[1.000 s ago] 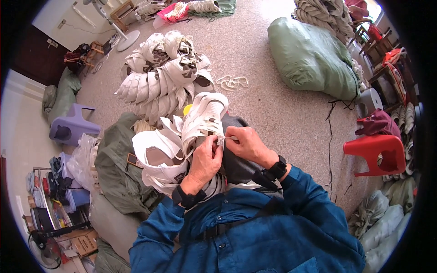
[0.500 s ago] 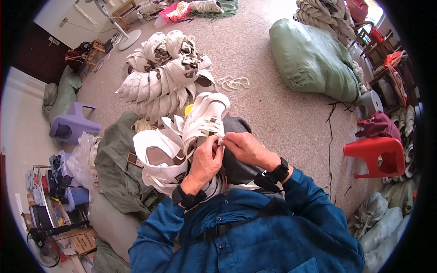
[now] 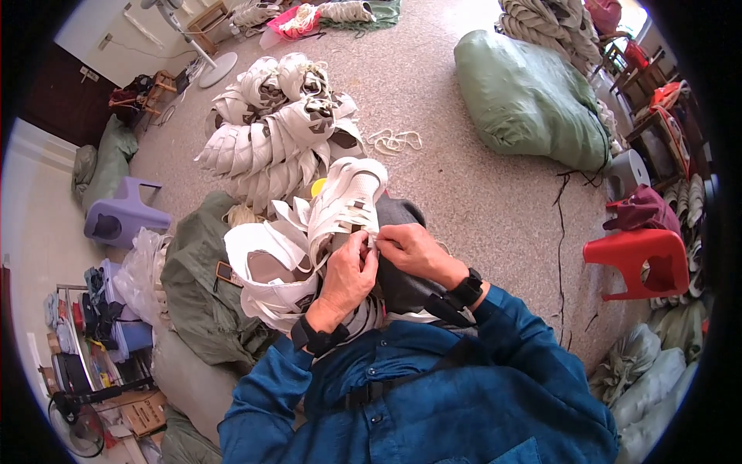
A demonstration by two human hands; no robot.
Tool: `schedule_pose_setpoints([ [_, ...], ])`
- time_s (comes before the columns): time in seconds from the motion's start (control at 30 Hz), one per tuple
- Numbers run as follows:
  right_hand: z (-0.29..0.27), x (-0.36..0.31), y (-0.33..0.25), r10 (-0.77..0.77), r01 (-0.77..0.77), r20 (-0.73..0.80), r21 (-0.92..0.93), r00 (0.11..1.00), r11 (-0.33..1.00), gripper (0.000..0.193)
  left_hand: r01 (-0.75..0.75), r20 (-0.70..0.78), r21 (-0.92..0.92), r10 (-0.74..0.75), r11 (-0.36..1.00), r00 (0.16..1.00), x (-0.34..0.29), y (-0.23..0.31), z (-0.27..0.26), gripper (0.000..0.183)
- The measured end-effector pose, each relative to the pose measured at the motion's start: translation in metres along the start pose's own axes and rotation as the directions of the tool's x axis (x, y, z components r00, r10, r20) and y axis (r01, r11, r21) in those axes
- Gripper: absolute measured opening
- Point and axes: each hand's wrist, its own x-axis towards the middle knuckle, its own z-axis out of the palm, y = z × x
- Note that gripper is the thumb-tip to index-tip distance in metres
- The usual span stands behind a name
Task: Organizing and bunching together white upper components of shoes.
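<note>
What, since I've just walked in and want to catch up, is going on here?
A person in a blue shirt is working on a white sneaker upper. The left hand holds it near the ankle end of the lacing; the right hand meets it there, its exact hold too small to make out. Another white upper sits to its left, and a pile of similar uppers lies on the floor ahead.

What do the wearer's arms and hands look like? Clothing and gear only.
Left hand and right hand are both bare, no gloves. Each wrist has a chunky black band: left band, right band, the right with another dark piece beside it. Long, slightly shiny blue sleeves: left sleeve, right sleeve.
</note>
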Motion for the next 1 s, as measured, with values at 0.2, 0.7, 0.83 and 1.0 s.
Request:
schedule_pose_setpoints([
  [0.2, -0.003, 0.000, -0.003, 0.005, -0.008, -0.083, -0.030, 0.997, 1.000, 0.014, -0.042, 0.019, -0.056, 0.043, 0.998, 0.999, 0.004, -0.013, -0.007, 0.020],
  [0.7, 0.027, -0.014, -0.007, -0.019, -0.014, -0.192, -0.169, 0.981, 0.986, 0.042, 0.425, 0.495, -0.399, -0.199, 0.813, 0.846, 0.002, 0.047, -0.122, 0.013],
  [0.83, 0.023, -0.010, -0.015, -0.044, -0.001, -0.311, -0.142, 0.949, 0.990, 0.032, 0.314, 0.268, -0.388, -0.219, 0.867, 0.938, -0.021, 0.029, -0.151, 0.012],
  [1.0, 0.019, 0.008, 0.015, -0.295, 0.190, -0.335, -0.311, 0.895, 0.931, 0.016, 0.176, 0.237, -0.298, -0.106, 0.938, 0.966, -0.019, 0.026, -0.127, 0.007],
])
